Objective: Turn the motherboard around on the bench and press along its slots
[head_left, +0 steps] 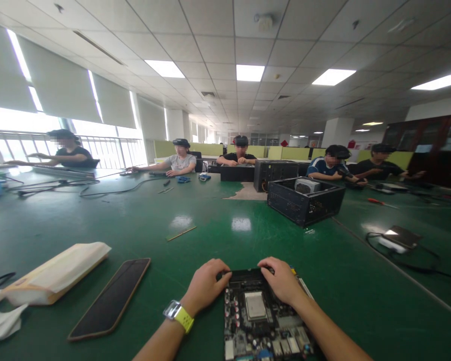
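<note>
At the near edge of the green worktop (143,225), motherboard (261,318) lying flat, left hand (205,286) and right hand (281,280) apart, fingers curled over its far edge, one at each corner.

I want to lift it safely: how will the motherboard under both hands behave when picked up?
The motherboard looks like a flat rigid board, so it should probably stay stiff, not flop. It seems light for its size. Its top is crowded with small parts and a bare chip, so it is likely fragile. The left hand and right hand rest on its far edge.
</note>
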A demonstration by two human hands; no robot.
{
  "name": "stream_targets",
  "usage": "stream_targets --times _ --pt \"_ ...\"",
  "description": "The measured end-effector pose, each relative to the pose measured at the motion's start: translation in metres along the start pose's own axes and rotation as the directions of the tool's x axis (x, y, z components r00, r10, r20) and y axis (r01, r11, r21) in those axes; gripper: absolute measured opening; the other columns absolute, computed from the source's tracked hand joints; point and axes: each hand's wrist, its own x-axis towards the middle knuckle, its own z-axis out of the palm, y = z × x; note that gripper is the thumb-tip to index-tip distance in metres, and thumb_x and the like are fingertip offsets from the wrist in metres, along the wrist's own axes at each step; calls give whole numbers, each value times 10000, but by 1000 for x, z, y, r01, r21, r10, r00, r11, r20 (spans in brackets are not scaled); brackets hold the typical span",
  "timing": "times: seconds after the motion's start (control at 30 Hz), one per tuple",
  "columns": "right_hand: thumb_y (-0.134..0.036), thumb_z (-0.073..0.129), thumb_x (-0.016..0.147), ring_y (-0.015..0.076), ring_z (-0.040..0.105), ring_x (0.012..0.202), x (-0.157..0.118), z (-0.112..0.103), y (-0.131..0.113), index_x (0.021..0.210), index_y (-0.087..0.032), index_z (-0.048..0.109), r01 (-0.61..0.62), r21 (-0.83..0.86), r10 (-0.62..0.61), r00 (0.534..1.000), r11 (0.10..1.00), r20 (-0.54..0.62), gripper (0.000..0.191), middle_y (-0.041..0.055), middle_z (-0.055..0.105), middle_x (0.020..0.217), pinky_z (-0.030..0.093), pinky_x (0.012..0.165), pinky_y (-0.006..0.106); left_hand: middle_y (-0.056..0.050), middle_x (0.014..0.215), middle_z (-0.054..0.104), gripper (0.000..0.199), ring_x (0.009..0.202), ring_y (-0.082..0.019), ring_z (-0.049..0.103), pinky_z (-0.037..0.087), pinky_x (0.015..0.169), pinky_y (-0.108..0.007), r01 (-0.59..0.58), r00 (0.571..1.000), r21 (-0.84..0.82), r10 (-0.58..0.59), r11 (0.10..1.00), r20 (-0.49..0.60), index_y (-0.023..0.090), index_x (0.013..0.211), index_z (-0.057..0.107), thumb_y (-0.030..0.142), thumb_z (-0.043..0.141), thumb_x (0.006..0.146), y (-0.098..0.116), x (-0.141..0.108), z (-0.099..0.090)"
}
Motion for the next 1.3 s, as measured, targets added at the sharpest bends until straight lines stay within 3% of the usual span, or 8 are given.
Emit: stream_targets --times 1.3 --pt "-252 451 829 195 602 933 0 -2 -2 909 -216 695 -18 -6 18 1000 1000 4 259 35 692 955 410 865 301 -46 855 659 236 837 -202 579 442 760 -294 -5 1000 -14 6 1000 18 201 806 653 295 459 902 3 0 -1"
